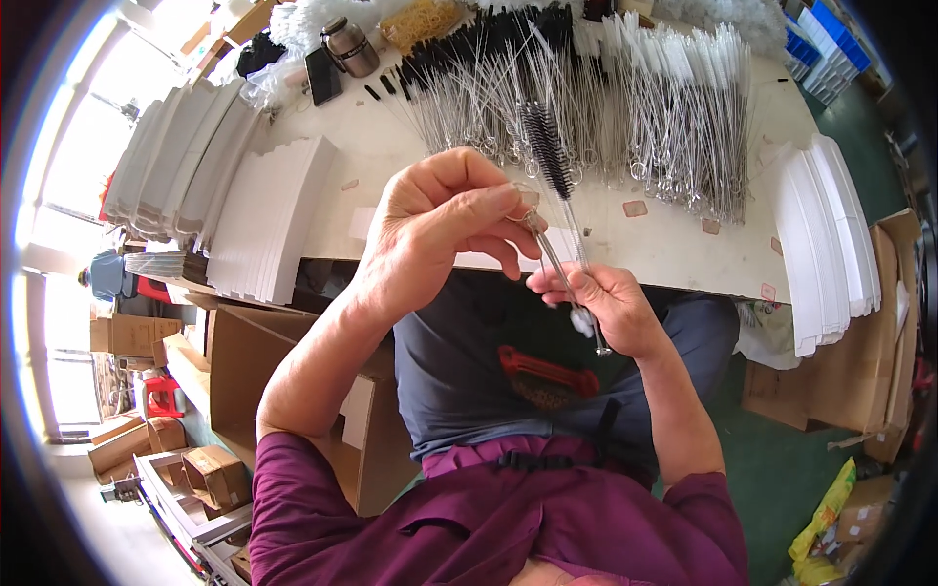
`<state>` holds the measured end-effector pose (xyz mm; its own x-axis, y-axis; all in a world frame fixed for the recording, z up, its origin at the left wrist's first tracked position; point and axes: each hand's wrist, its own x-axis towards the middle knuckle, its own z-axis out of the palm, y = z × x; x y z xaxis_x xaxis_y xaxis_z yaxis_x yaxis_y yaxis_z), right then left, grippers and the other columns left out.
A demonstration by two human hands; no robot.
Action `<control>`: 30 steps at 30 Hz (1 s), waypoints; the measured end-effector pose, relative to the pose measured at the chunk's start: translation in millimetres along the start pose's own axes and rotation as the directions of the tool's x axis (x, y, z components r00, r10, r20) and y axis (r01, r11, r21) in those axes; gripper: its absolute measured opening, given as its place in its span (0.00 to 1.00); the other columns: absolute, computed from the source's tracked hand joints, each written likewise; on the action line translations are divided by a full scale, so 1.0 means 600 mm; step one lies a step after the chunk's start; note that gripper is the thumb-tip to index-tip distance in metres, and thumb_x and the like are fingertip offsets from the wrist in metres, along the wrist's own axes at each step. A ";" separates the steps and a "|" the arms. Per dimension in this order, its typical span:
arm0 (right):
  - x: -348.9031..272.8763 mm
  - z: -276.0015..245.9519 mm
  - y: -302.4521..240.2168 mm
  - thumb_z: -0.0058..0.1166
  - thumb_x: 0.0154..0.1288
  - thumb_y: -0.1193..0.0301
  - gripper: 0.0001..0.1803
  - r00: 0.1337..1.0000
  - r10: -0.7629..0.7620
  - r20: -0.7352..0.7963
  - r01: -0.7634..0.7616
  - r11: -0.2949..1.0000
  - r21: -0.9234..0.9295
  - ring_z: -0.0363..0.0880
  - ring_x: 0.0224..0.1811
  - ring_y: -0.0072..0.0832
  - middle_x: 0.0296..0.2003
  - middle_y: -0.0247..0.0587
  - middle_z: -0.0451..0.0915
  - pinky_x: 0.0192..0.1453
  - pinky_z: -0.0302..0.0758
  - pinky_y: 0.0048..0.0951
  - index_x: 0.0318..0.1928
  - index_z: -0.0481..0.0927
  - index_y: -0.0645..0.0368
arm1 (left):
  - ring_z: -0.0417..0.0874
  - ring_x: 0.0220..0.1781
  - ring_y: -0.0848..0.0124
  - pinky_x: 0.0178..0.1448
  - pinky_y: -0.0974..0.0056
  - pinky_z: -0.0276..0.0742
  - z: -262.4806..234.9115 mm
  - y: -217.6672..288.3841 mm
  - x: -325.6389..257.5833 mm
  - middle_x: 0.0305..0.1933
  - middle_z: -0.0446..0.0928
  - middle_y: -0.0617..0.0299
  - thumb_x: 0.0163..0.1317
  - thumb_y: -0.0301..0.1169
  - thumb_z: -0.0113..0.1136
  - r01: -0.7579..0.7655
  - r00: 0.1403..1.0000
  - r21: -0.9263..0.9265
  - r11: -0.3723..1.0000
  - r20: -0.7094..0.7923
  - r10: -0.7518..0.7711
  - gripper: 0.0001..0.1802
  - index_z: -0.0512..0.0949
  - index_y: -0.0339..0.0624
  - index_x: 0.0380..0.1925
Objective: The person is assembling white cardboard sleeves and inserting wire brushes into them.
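Observation:
My right hand (606, 308) is closed round a few long wire-handled cleaning brushes. One brush has black bristles (545, 146) pointing up and away from me. A white bristle tip (582, 320) and a metal end stick out below my fingers. Close by on the left, my left hand (440, 225) pinches a thin pale loop (528, 200) with thumb and forefinger, at the wire ends of the brushes. Whether the loop goes round the wires I cannot tell. Beyond my hands lie heaps of black-tipped brushes (474, 88) and white-tipped brushes (684, 117) on the table (381, 146).
Stacks of white folded card stand at the left (269, 220) and the right edge (831, 244). At the back are a metal flask (350, 47), a dark phone (320, 78) and a tan heap of thin bands (420, 24). Cardboard boxes (254, 366) flank my legs.

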<state>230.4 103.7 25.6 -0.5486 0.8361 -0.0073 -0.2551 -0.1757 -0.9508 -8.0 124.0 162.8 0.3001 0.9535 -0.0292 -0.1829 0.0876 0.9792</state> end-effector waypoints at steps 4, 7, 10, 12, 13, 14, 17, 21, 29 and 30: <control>-0.004 0.003 0.001 0.43 0.87 0.60 0.24 0.975 0.071 0.213 -0.098 0.988 0.118 0.86 0.57 0.34 0.47 0.49 0.88 0.67 0.78 0.37 0.61 0.81 0.70 | 0.92 0.39 0.60 0.37 0.61 0.88 -0.002 -0.004 0.008 0.40 0.86 0.45 0.77 0.30 0.55 -0.070 0.997 0.005 0.998 -0.019 0.070 0.10 0.78 0.33 0.40; -0.019 0.002 0.011 0.42 0.87 0.60 0.24 0.969 0.113 0.222 -0.178 0.937 0.301 0.87 0.56 0.38 0.44 0.49 0.88 0.68 0.78 0.38 0.61 0.80 0.70 | 0.93 0.40 0.60 0.37 0.61 0.88 -0.021 -0.024 0.010 0.41 0.86 0.45 0.78 0.30 0.55 -0.063 0.996 0.000 0.998 -0.068 0.063 0.10 0.78 0.34 0.41; -0.035 0.006 0.017 0.41 0.87 0.58 0.26 0.947 0.192 0.257 -0.287 0.865 0.411 0.90 0.48 0.42 0.44 0.51 0.86 0.56 0.85 0.40 0.62 0.78 0.71 | 0.93 0.41 0.60 0.37 0.60 0.88 -0.042 -0.048 0.016 0.42 0.86 0.45 0.78 0.30 0.55 -0.063 0.994 -0.032 0.998 -0.094 0.059 0.09 0.78 0.34 0.41; -0.042 0.000 0.018 0.40 0.87 0.56 0.28 0.922 0.293 0.254 -0.381 0.812 0.443 0.91 0.40 0.42 0.45 0.54 0.86 0.43 0.88 0.41 0.64 0.76 0.72 | 0.92 0.41 0.61 0.39 0.60 0.89 -0.053 -0.055 0.016 0.41 0.86 0.47 0.78 0.29 0.56 -0.044 0.997 -0.041 0.998 -0.065 0.042 0.09 0.78 0.33 0.41; -0.046 -0.011 0.020 0.40 0.87 0.56 0.28 0.922 0.296 0.252 -0.381 0.812 0.442 0.91 0.40 0.42 0.45 0.54 0.86 0.43 0.88 0.41 0.64 0.76 0.72 | 0.91 0.41 0.62 0.41 0.59 0.90 -0.057 -0.056 0.017 0.40 0.85 0.49 0.77 0.28 0.58 -0.027 0.999 -0.049 0.998 -0.029 0.026 0.08 0.79 0.31 0.41; -0.051 -0.025 0.025 0.40 0.87 0.56 0.28 0.932 0.274 0.236 -0.358 0.793 0.493 0.90 0.39 0.41 0.45 0.54 0.86 0.43 0.88 0.41 0.64 0.76 0.71 | 0.91 0.41 0.62 0.41 0.59 0.90 -0.059 -0.057 0.015 0.40 0.85 0.49 0.77 0.28 0.58 -0.027 0.999 -0.052 0.998 -0.027 0.025 0.08 0.79 0.31 0.41; -0.051 -0.037 0.030 0.39 0.87 0.57 0.27 0.947 0.272 0.170 -0.321 0.779 0.539 0.89 0.36 0.39 0.44 0.54 0.86 0.39 0.88 0.40 0.65 0.75 0.70 | 0.90 0.43 0.59 0.45 0.57 0.88 -0.066 -0.052 0.002 0.43 0.86 0.44 0.78 0.27 0.55 -0.054 0.992 -0.018 0.998 0.111 0.055 0.08 0.77 0.32 0.40; -0.033 -0.044 0.042 0.38 0.87 0.56 0.27 0.932 0.351 0.092 -0.342 0.766 0.544 0.89 0.36 0.41 0.43 0.54 0.87 0.37 0.87 0.41 0.66 0.75 0.68 | 0.89 0.44 0.59 0.54 0.56 0.86 -0.065 -0.028 -0.019 0.45 0.86 0.37 0.75 0.25 0.61 -0.148 0.965 0.107 0.983 0.233 0.120 0.07 0.76 0.32 0.39; -0.041 -0.040 0.030 0.44 0.86 0.56 0.28 0.960 0.144 0.240 -0.263 0.757 0.598 0.90 0.38 0.44 0.47 0.59 0.87 0.38 0.88 0.39 0.66 0.75 0.69 | 0.89 0.38 0.58 0.47 0.55 0.87 -0.098 -0.041 -0.022 0.43 0.86 0.35 0.74 0.29 0.63 -0.166 0.943 0.010 0.986 0.293 0.156 0.10 0.74 0.34 0.36; -0.047 -0.037 0.018 0.46 0.85 0.57 0.27 0.953 0.167 0.253 -0.275 0.827 0.491 0.90 0.39 0.43 0.49 0.60 0.87 0.39 0.88 0.38 0.66 0.75 0.70 | 0.89 0.38 0.58 0.46 0.56 0.87 -0.107 -0.043 -0.019 0.43 0.86 0.35 0.74 0.30 0.64 -0.138 0.947 0.017 0.990 0.294 0.127 0.11 0.75 0.34 0.36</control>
<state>260.6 89.9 8.6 -0.7671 0.6356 -0.0872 -0.4506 -0.6305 -0.6320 -66.9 129.3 125.2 0.5368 0.8293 0.1553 -0.2061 -0.0496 0.9773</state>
